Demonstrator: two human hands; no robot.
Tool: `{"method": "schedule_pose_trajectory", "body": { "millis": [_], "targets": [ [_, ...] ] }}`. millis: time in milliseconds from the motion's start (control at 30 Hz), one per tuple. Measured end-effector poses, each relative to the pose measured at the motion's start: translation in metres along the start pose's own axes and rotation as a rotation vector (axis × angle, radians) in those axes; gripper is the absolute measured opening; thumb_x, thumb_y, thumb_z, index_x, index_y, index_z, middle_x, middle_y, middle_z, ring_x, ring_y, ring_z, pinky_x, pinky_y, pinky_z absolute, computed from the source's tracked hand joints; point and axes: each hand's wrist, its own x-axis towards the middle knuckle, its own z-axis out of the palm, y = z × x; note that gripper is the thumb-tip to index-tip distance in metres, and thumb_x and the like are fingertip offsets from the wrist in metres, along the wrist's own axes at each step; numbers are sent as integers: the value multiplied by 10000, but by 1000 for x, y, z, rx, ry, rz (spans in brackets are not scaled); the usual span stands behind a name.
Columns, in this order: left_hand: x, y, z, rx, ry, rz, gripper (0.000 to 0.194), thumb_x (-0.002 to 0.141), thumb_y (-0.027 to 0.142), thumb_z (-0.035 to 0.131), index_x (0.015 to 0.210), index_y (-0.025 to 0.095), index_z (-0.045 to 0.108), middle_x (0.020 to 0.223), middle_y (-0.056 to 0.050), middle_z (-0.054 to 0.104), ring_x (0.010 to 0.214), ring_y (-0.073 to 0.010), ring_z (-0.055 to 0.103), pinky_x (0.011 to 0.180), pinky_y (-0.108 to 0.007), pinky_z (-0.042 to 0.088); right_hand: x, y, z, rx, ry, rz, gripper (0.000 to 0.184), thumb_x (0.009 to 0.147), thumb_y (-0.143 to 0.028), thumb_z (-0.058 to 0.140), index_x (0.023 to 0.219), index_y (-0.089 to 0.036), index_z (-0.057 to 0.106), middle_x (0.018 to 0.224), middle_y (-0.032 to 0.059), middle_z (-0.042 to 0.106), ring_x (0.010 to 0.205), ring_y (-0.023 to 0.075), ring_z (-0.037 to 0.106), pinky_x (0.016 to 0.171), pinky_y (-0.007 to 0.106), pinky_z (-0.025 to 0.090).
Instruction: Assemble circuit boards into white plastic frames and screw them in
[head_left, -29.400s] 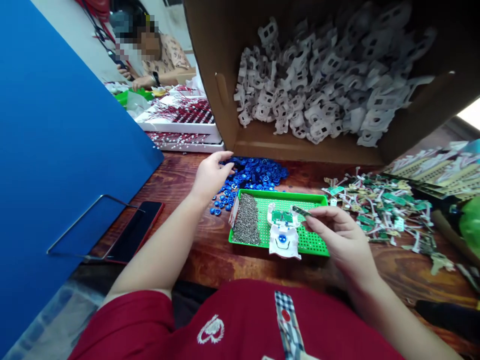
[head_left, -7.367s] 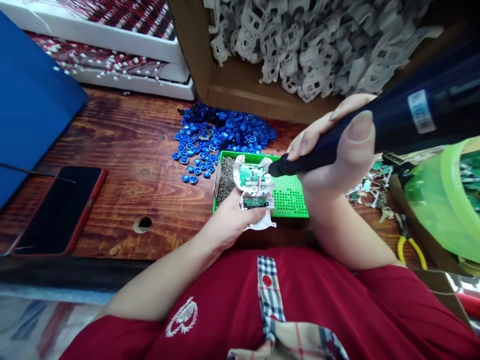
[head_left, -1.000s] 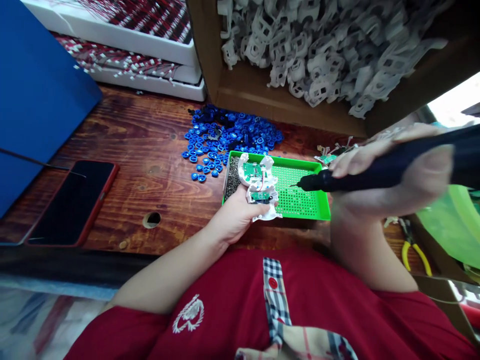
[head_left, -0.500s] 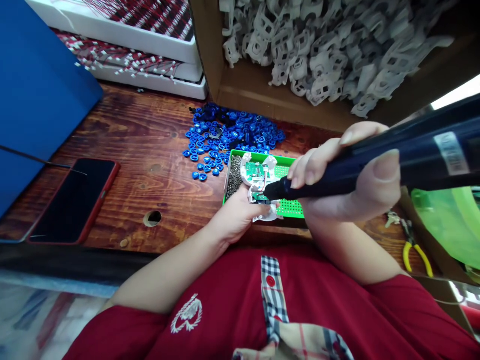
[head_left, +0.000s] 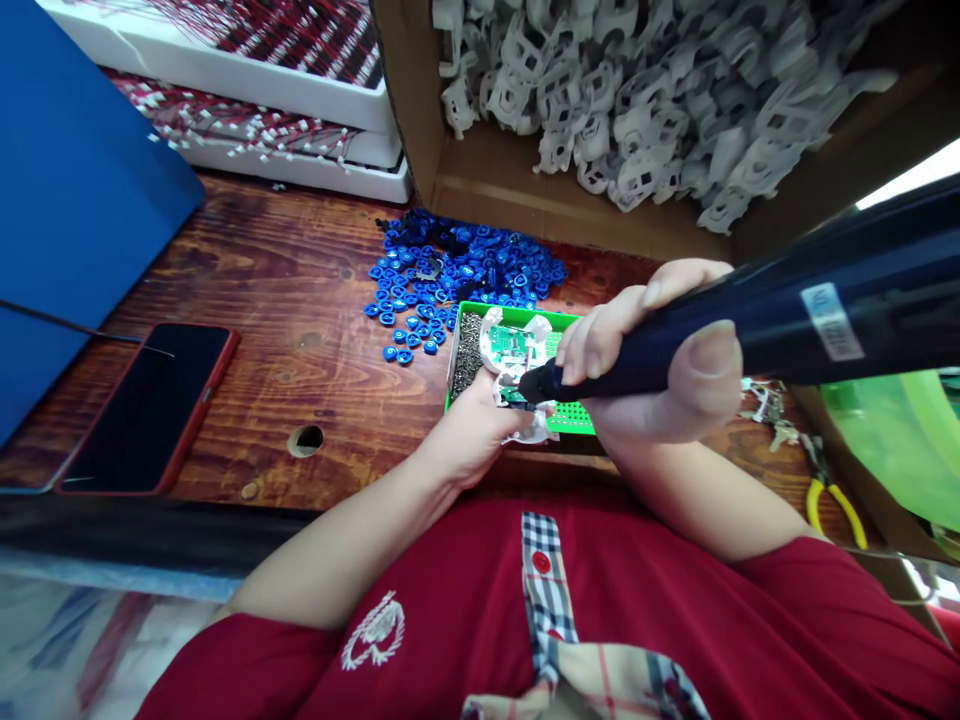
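My left hand point(head_left: 472, 425) is closed around a white plastic shell with a green circuit board point(head_left: 513, 345) in it, held over a green tray point(head_left: 574, 418). My right hand point(head_left: 660, 370) grips a dark electric screwdriver point(head_left: 780, 320), its body running off to the right edge. The driver's black nose points down at the lower part of the shell and seems to touch it; its tip is hidden against the board. Small screws point(head_left: 469, 352) fill the left end of the tray.
Blue plastic parts point(head_left: 480, 262) lie heaped behind the tray. A cardboard box point(head_left: 510, 200) of white shells stands at the back. Red-wired connectors sit in foam trays point(head_left: 300, 165). A phone point(head_left: 150, 408) is at left; yellow-handled pliers point(head_left: 832, 500) are at right.
The screwdriver and my right hand have shifted a little left and closer in over the shell. My left hand and the shell have hardly moved.
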Motion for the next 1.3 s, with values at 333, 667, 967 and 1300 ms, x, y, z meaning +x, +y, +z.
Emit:
{"method": "schedule_pose_trajectory", "body": {
  "millis": [333,667,967,1300],
  "targets": [
    [-7,8,0,-40,141,3,514,642,46,679,1119,166,532,1005,-37,670,873,-159,641,836,-310,490,6,-13,-36,-121,127,-18,187,823,-389,511,807,-203,511,461,-61,463,322,114,436,325,249,368],
    [-7,8,0,-75,130,22,694,630,30,686,1258,209,449,1232,-63,612,1121,-224,578,1008,-382,405,-16,25,-61,-249,90,7,156,804,-340,571,861,-205,519,475,-69,477,331,88,450,304,196,390],
    [-5,5,-2,-51,115,39,662,645,30,673,1240,215,449,1180,-40,626,1062,-206,600,1002,-390,403,-18,30,-63,-231,73,-15,86,814,-281,563,867,-212,565,496,-65,482,353,77,462,317,186,401],
    [-8,4,2,-65,106,23,623,630,39,696,1192,214,490,1120,-33,640,972,-184,621,923,-346,440,-4,-15,-52,-256,239,9,169,770,-369,556,824,-210,541,492,-48,503,380,118,485,370,253,414]
  ]
}}
